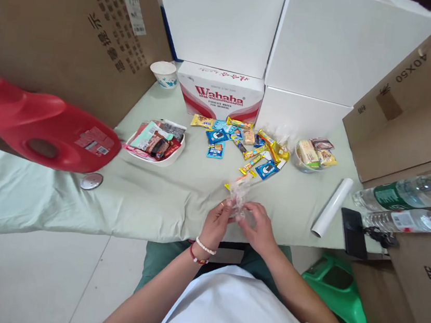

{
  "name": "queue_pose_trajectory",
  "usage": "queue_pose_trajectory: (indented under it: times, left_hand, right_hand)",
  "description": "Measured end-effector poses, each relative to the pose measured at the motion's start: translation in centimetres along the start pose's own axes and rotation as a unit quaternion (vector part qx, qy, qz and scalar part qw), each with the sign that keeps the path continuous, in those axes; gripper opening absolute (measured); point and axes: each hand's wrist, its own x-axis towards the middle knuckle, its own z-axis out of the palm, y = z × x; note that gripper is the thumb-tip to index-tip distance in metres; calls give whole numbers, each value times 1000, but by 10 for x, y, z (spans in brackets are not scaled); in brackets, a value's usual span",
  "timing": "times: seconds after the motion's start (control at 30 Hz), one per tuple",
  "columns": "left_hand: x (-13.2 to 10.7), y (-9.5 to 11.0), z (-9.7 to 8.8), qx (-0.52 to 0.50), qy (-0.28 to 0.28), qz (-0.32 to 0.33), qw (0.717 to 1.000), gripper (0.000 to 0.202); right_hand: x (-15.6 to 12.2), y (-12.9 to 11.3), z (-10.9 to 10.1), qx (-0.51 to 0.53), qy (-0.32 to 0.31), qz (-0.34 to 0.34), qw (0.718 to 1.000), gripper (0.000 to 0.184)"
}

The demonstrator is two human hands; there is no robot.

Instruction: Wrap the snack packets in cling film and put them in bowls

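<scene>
Near the table's front edge, my left hand has its fingers closed on a crumpled clear plastic bag. My right hand pinches the same bag from the other side, its fingers curled. What the bag holds, if anything, I cannot make out. Just beyond it lies a loose spread of small wrapped snacks, among them a blue packet, a yellow stick packet and a yellow bag. More crumpled clear plastic lies behind them.
A white bowl of packets stands left, a clear bowl of snacks right. Around them are a red jug, paper cup, Wahaha carton, white roll, phone and water bottle.
</scene>
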Motion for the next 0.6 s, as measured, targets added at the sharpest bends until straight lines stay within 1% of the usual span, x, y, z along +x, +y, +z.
queue_pose_trajectory:
  times: [0.03, 0.1, 0.17, 0.27, 0.33, 0.37, 0.4, 0.43, 0.47, 0.5, 0.53, 0.57, 0.6]
  left_hand:
    - [-1, -1, 0, 2, 4, 10, 1000, 61]
    - [2, 0, -4, -30, 29, 12, 999, 58]
    - [9, 2, -13, -88, 68, -15, 994, 51]
    - [24, 6, -31, -159, 135, -65, 976, 37]
    - [35, 10, -45, -147, 168, -65, 973, 34]
    - [41, 13, -53, -118, 164, -61, 978, 36]
    - [47, 16, -61, -73, 145, -58, 985, 38]
    - [52, 19, -70, -11, 125, -51, 991, 40]
    - [57, 23, -80, 58, 111, -41, 991, 40]
    - [61, 28, -89, 124, 108, -28, 986, 38]
    - [64, 32, -98, 175, 122, -14, 977, 34]
    - [65, 37, -106, 214, 155, 10, 964, 30]
    - [63, 42, -110, 246, 196, 48, 948, 29]
  right_hand:
    - [6, 1, 5, 18, 16, 20, 1000, 21]
    - [16, 4, 10, 75, 61, 77, 992, 25]
    - [22, 8, 9, 136, 104, 130, 977, 30]
    - [25, 12, 3, 232, 141, 193, 943, 35]
    - [25, 15, -3, 295, 137, 245, 913, 39]
    - [25, 17, -5, 313, 128, 268, 902, 41]
    - [24, 20, -7, 318, 117, 284, 897, 43]
    - [23, 23, -9, 310, 110, 292, 898, 44]
    - [23, 27, -11, 289, 109, 289, 906, 44]
    - [22, 31, -12, 258, 112, 275, 919, 43]
    - [21, 34, -12, 221, 117, 254, 934, 41]
    - [21, 38, -13, 180, 123, 229, 949, 40]
    - [20, 40, -12, 140, 127, 204, 961, 38]
